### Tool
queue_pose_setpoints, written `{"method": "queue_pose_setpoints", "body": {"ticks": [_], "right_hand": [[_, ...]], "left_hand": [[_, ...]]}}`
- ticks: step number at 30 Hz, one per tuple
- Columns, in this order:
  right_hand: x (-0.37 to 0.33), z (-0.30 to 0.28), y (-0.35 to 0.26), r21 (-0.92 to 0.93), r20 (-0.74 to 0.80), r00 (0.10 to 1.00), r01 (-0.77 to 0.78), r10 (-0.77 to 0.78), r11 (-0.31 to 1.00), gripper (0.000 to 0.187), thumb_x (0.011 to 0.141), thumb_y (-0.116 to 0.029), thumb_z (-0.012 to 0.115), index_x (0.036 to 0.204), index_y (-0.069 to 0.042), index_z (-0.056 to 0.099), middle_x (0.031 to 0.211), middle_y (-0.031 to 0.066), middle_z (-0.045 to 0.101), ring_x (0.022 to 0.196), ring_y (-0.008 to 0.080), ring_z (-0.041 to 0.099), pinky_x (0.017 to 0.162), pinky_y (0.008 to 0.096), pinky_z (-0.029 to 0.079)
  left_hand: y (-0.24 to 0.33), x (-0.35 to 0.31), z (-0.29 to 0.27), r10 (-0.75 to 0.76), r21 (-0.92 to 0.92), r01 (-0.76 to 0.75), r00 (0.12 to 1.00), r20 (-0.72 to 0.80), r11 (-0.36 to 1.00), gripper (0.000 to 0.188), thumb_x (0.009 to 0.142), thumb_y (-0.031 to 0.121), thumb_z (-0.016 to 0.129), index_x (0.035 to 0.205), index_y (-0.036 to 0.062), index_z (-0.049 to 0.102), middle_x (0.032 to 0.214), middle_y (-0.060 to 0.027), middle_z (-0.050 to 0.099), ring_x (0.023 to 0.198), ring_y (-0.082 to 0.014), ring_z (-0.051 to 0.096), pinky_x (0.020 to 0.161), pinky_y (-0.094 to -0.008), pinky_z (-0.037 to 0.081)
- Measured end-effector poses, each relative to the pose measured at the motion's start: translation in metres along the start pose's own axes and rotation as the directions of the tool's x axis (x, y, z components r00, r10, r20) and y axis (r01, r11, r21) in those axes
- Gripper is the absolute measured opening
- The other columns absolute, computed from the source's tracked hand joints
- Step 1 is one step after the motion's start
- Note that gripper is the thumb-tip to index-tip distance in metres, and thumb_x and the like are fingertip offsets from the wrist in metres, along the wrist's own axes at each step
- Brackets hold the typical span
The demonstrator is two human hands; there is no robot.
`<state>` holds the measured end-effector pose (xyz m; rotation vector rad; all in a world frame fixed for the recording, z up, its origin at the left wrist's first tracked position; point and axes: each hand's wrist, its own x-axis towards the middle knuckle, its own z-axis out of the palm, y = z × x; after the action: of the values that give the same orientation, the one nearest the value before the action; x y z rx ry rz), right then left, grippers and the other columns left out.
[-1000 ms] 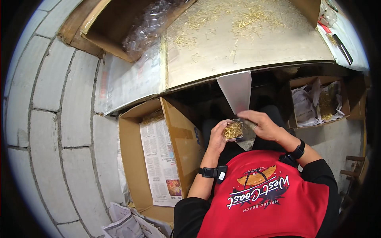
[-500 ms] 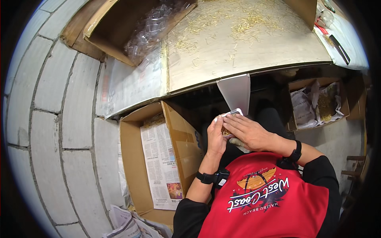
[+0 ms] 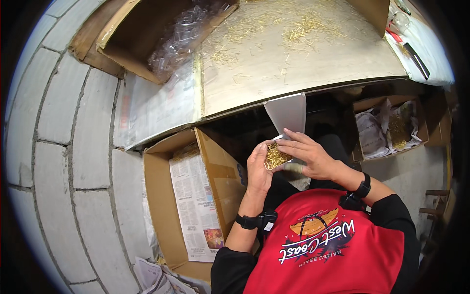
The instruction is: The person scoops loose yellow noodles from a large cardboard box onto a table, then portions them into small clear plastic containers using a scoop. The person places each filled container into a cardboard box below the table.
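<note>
A small clear plastic box [image 3: 277,158], filled with thin gold-coloured wire pins, sits between my two hands above my lap. My left hand [image 3: 259,169] is closed round its left side, with the thumb at the far corner. On the right side, my right hand [image 3: 316,159] grips the box too. Its fingers reach across the far edge, while the thumb, which has a pale covering, lies along the near side. Right beyond my hands, a white chute-like piece [image 3: 288,115] slopes down from the table edge. The underside of the box is hidden.
Loose gold pins [image 3: 308,28] are scattered over the table [image 3: 254,93]. A cardboard box of clear plastic cases [image 3: 178,41] stands at far left. A newspaper-lined carton [image 3: 208,181] is beside my left arm, another carton [image 3: 364,105] at right. A black tool [image 3: 417,61] lies far right.
My right hand has lifted off the top of the box and shifted right, so the gold pins inside now show. My left hand still holds the box, slightly lower and farther left.
</note>
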<state>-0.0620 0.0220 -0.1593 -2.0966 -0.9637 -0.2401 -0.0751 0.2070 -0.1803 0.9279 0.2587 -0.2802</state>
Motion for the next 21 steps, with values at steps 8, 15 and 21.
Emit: {"method": "queue_pose_setpoints", "body": {"ticks": [8, 15, 21], "right_hand": [[-0.005, 0.011, 0.011, 0.452, -0.089, 0.975, -0.143, 0.203, 0.880, 0.030, 0.074, -0.008, 0.073, 0.102, -0.002, 0.065, 0.110, 0.0122, 0.063, 0.109, 0.0302, 0.055, 0.094, 0.0390, 0.043], [-0.009, 0.016, 0.011, 0.423, -0.142, 0.958, -0.168, 0.248, 0.890, 0.011, 0.073, -0.005, 0.071, 0.082, 0.000, 0.067, 0.095, 0.0097, 0.066, 0.094, 0.0264, 0.060, 0.080, 0.0357, 0.048], [-0.010, 0.016, 0.008, 0.462, -0.086, 0.932, -0.275, 0.352, 0.843, 0.010, 0.074, -0.005, 0.071, 0.083, -0.001, 0.067, 0.094, 0.0100, 0.066, 0.098, 0.0278, 0.059, 0.082, 0.0361, 0.048]], "left_hand": [[-0.011, 0.000, 0.001, 0.022, 0.018, -0.023, 1.000, 0.022, 1.000, 0.024, 0.097, 0.019, 0.044, 0.112, 0.0022, 0.053, 0.095, -0.0111, 0.064, 0.077, -0.0177, 0.067, 0.056, -0.0309, 0.060], [-0.013, -0.004, 0.006, 0.002, 0.093, -0.004, 1.000, 0.021, 0.996, 0.024, 0.096, 0.018, 0.046, 0.112, 0.0016, 0.053, 0.094, -0.0116, 0.063, 0.079, -0.0187, 0.067, 0.054, -0.0305, 0.060], [-0.020, -0.003, 0.002, -0.043, -0.002, 0.043, 0.999, 0.025, 0.999, 0.026, 0.096, 0.020, 0.048, 0.114, 0.0018, 0.052, 0.099, -0.0113, 0.063, 0.079, -0.0190, 0.067, 0.054, -0.0303, 0.060]]}}
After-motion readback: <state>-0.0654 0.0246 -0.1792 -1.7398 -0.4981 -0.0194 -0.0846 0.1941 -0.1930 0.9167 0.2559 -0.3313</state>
